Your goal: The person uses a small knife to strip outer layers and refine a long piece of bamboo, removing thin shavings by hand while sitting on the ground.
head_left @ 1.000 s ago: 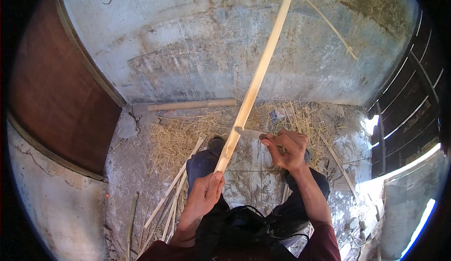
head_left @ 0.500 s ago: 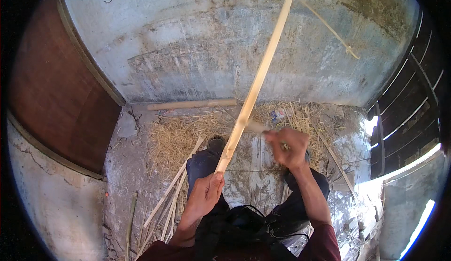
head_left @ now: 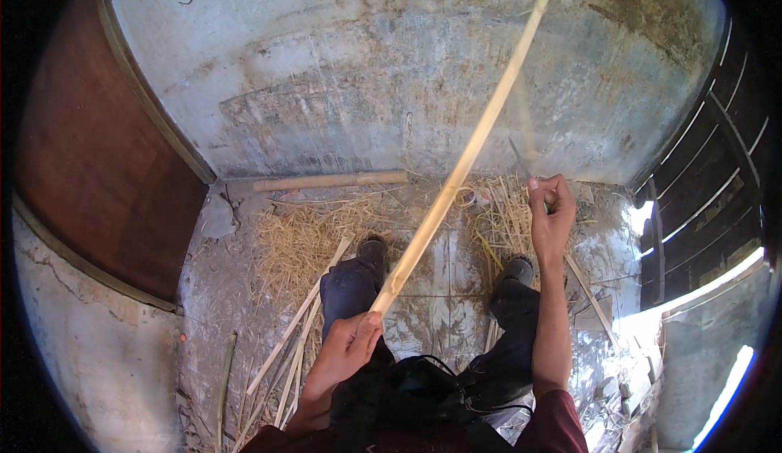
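My left hand (head_left: 344, 354) is closed round the near end of a long, pale bamboo strip (head_left: 446, 196). The strip slants up and to the right, its far end in front of the wall. To the right of it, my right hand (head_left: 554, 218) is raised with its fingers closed on a knife (head_left: 519, 157). The thin blade points up and left, apart from the strip; the fingers hide the handle. A blurred, pale sliver (head_left: 525, 115) shows beyond the blade, beside the strip.
Shavings (head_left: 301, 245) lie heaped on the floor around my feet. Several split strips (head_left: 297, 339) rest by my left leg, near a green stick (head_left: 226, 384). A bamboo pole (head_left: 330, 182) lies along the stained wall (head_left: 326, 70). A brown door panel (head_left: 106, 151) stands left.
My right hand with the knife has moved right and away from the bamboo strip. The strip's far end has come lower into view, and the thin sliver by it has dropped.
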Tool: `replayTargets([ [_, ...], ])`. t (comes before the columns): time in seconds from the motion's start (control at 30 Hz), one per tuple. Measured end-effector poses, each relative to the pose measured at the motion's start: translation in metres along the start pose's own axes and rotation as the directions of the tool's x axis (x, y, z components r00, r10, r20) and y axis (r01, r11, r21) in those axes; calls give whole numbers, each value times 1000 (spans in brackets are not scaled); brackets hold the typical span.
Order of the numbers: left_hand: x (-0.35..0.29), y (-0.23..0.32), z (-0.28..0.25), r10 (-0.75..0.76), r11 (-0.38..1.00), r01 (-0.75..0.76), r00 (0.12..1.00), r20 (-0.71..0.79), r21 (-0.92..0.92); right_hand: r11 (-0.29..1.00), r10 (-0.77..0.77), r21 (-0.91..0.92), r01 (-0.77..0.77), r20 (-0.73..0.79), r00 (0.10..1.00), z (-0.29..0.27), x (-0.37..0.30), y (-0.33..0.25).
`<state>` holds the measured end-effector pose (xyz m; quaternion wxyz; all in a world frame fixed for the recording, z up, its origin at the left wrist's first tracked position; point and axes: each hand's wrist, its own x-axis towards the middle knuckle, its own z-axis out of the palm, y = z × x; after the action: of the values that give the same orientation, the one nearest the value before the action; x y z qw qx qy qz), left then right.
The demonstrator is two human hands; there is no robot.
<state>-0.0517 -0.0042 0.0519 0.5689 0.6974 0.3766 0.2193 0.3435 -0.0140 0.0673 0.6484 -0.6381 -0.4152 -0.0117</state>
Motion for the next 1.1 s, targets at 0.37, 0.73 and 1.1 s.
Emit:
replayTargets([
  [0.37,8,-5,6,34,996,-35,999,-20,-85,893,-439,55,447,330,836,16,-34,-41],
  [0.73,1,-4,-1,5,997,0,997,72,-72,907,-401,-44,420,221,889,13,-27,-32],
  [1.1,-6,2,3,-66,998,66,997,45,-10,919,-371,-90,384,136,919,9,-17,-25],
])
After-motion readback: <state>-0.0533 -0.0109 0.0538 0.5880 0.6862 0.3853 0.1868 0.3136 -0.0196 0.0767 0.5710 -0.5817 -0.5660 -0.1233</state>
